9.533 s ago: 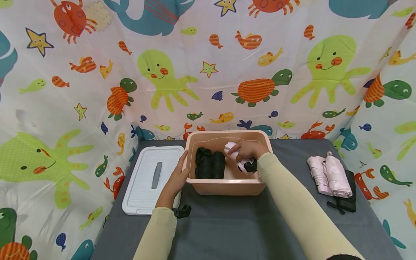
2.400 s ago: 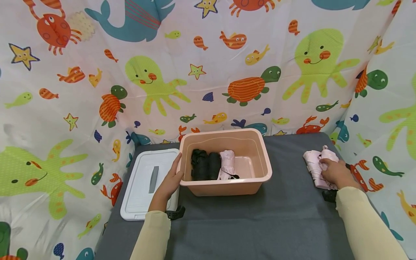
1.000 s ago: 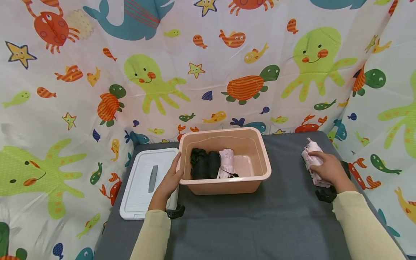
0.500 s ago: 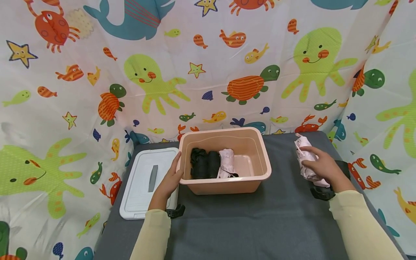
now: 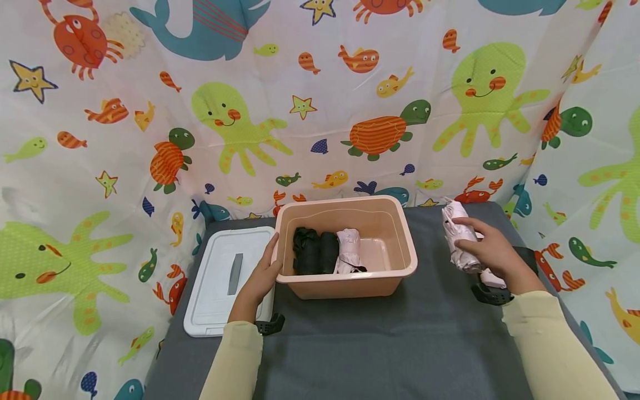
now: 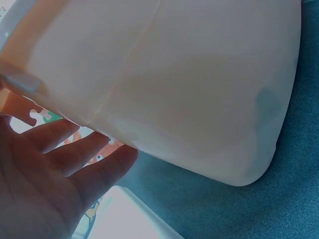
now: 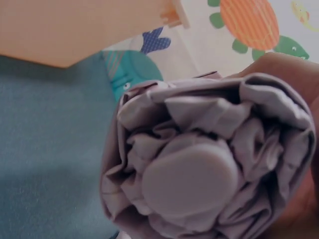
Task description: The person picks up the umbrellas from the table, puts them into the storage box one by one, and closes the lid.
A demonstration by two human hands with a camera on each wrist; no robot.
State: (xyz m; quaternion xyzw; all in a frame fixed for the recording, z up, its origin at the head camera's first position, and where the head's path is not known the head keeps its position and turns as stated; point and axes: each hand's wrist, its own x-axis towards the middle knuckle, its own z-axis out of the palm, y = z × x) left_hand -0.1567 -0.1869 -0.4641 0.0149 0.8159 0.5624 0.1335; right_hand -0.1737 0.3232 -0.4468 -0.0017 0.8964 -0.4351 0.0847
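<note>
In the head view my right hand [image 5: 492, 253] grips a folded pink umbrella [image 5: 460, 239], raised a little off the table at the right. Its round handle end [image 7: 189, 181] faces the camera in the right wrist view, ringed by pleated fabric. A second pink umbrella [image 5: 492, 279] lies partly hidden under that hand. My left hand [image 5: 257, 286] rests with nearly straight fingers against the left side of a peach plastic bin [image 5: 345, 289]. Inside the bin, two rolled black umbrellas [image 5: 315, 253] and a pink umbrella [image 5: 349, 251] lie side by side, in its left and middle part.
A white lid [image 5: 215, 283] with a grey handle lies left of the bin, beneath the left forearm. A black item [image 5: 527, 256] shows partly behind the right hand. The grey tabletop [image 5: 370, 344] meets a sea-animal curtain [image 5: 320, 83] at the back and sides.
My right hand went from the bin to the umbrellas at the right, took hold of a pink one and lifted it leftward. Another pink umbrella now lies in the bin. The left hand stayed at the bin.
</note>
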